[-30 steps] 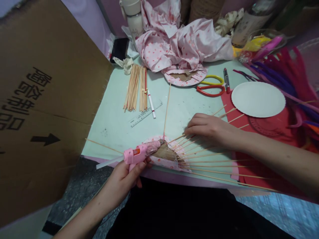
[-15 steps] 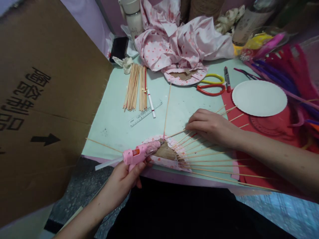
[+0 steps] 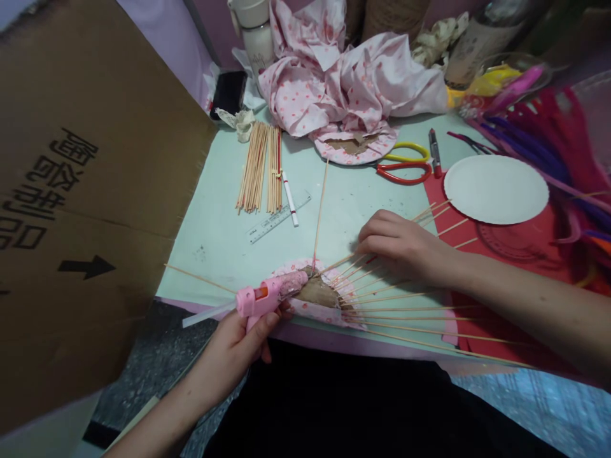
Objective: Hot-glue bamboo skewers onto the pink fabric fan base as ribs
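My left hand [image 3: 252,331] is wrapped round a pink glue gun [image 3: 272,292], whose nozzle touches the cardboard of a fabric-edged disc [image 3: 317,294] at the table's front edge. A clear glue stick [image 3: 205,315] sticks out of the gun's back. Several thin wooden sticks fan out rightward from the disc; one stick [image 3: 321,210] points away and another [image 3: 198,278] points left. My right hand [image 3: 391,238] pinches one stick [image 3: 338,262] whose inner end lies near the nozzle. The fingertips are partly hidden.
A large cardboard box [image 3: 95,191] stands at the left. Behind lie stick bundles [image 3: 260,168], a ruler [image 3: 267,226], a marker [image 3: 289,198], scissors [image 3: 405,172] and crumpled pink fabric [image 3: 344,83]. A white plate [image 3: 496,189] rests on red material [image 3: 506,254] at the right.
My right hand has shifted slightly, and the stick it holds has swung a little, its inner end now closer to the nozzle. My left hand and the glue gun have barely moved.
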### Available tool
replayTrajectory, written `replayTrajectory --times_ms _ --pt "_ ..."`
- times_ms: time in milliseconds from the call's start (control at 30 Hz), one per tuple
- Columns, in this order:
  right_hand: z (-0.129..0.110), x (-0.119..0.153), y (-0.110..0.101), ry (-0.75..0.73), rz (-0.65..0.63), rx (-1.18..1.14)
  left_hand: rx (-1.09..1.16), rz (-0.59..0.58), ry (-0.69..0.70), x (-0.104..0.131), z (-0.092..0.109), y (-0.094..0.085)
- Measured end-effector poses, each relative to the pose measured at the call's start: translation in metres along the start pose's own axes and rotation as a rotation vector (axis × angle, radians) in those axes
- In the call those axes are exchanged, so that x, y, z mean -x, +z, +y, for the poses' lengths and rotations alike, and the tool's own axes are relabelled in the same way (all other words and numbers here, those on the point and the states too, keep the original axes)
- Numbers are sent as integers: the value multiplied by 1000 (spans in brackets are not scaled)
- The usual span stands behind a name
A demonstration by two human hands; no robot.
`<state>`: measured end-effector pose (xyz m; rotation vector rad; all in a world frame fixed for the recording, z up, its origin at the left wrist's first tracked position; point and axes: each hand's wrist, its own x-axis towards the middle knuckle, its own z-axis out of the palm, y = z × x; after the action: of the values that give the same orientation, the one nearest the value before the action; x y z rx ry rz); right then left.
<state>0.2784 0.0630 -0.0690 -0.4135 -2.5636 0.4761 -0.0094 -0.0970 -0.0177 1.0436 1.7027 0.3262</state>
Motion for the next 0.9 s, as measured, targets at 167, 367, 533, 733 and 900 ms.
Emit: replayTrajectory --times_ms 167,367,533,733,900 --pt "2 4 -9 45 30 26 -1 -3 11 1 2 0" --pt "8 15 -15 87 -62 9 -23 -4 22 2 3 -2" --pt "9 16 -14 88 -103 -14 -49 -33 54 2 4 -8" --pt "9 17 -15 96 -80 -10 -7 -120 27 -3 10 0" --pt "7 17 -16 115 -111 -23 56 -103 13 -6 12 8"
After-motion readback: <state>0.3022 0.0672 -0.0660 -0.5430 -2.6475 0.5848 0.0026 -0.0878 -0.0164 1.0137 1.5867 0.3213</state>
